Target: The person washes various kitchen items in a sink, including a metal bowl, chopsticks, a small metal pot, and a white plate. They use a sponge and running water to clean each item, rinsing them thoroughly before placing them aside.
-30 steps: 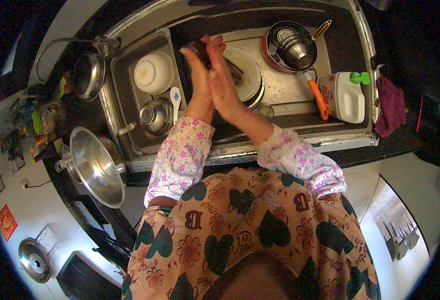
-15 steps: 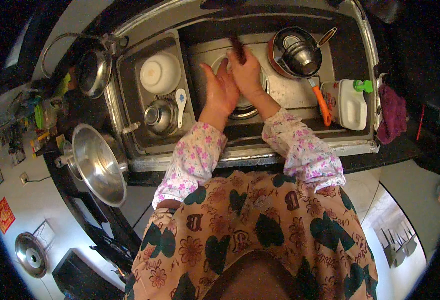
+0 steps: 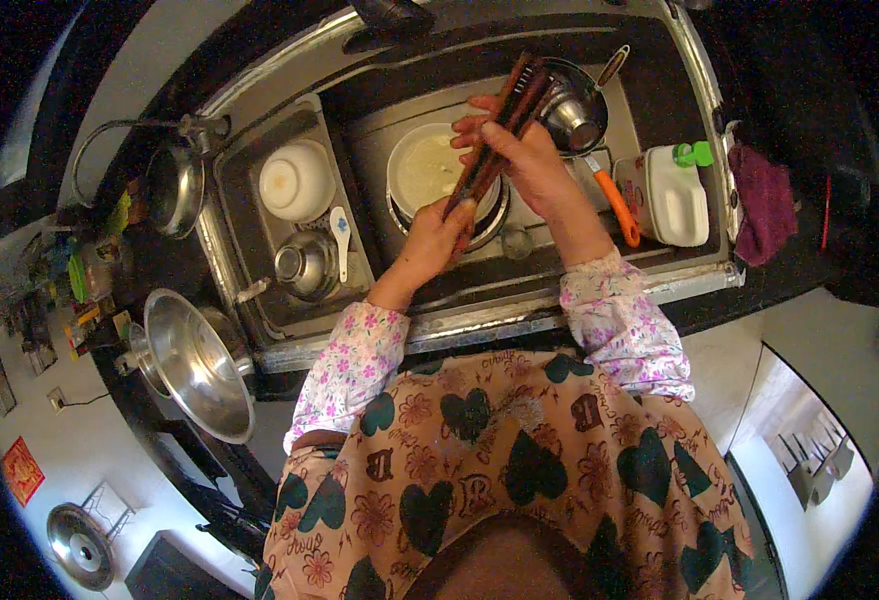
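A bundle of dark reddish-brown chopsticks [image 3: 520,88] slants across the sink, held between both of my hands. My left hand [image 3: 434,238] is closed round its lower end. My right hand [image 3: 530,165] is wrapped along the middle, with some fingers spread on the far side. Below the bundle, a white bowl [image 3: 397,168] of cloudy, pale liquid rests in the larger basin, on a round metal vessel whose rim [image 3: 400,222] shows beneath. A small clear glass [image 3: 517,243] stands beside it, near my right wrist.
Right of my hands, a dark pan with an orange handle [image 3: 615,207] holds a steel bowl [image 3: 572,124]. A white jug [image 3: 677,205] with a green cap stands beyond it. The left basin contains a white bowl [image 3: 298,183], steel bowls [image 3: 305,262] and a white spoon [image 3: 341,240].
My hands have drawn apart along the chopsticks, which now show at greater length. The left moved down toward me. The white bowl and the glass have come into sight. The view has shifted slightly.
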{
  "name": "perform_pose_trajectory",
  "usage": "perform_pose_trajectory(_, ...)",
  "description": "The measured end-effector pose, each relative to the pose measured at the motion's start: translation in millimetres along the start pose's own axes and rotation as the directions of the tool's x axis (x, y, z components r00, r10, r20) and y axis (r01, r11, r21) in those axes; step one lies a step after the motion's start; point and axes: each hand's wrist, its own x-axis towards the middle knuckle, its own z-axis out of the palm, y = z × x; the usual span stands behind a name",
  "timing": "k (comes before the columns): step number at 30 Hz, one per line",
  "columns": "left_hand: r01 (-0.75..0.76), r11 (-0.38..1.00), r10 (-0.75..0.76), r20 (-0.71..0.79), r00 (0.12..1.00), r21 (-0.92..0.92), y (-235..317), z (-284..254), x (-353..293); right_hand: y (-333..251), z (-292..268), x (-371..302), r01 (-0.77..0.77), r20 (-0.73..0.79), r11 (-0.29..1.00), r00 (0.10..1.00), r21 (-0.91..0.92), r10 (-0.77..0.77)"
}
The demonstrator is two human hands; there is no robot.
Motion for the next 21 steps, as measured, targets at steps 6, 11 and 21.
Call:
perform_pose_trajectory(6, 0.198, 0.954, -0.155, 0.194, 0.969, -0.226, 7.1, 1.4, -11.1, -5.4, -23.1, -10.1, -0.051, 0.007, 0.99, 0.999, -0.129, 0.052)
perform_pose_trajectory(11, 0.185, 0.967, -0.148, 0.204, 0.968, -0.176, -12.6, 0.8, -12.5, 5.6, -25.9, -8.4, -0.024, -0.185, 0.95, 0.982, -0.311, -0.036)
perform_pose_trajectory(21, 0.074, 0.993, -0.067, 0.068, 0.995, -0.097, -12.5, -12.3, -27.2, -1.6, -29.0, -13.2, -0.111, -0.198, 0.96, 0.978, -0.258, 0.06)
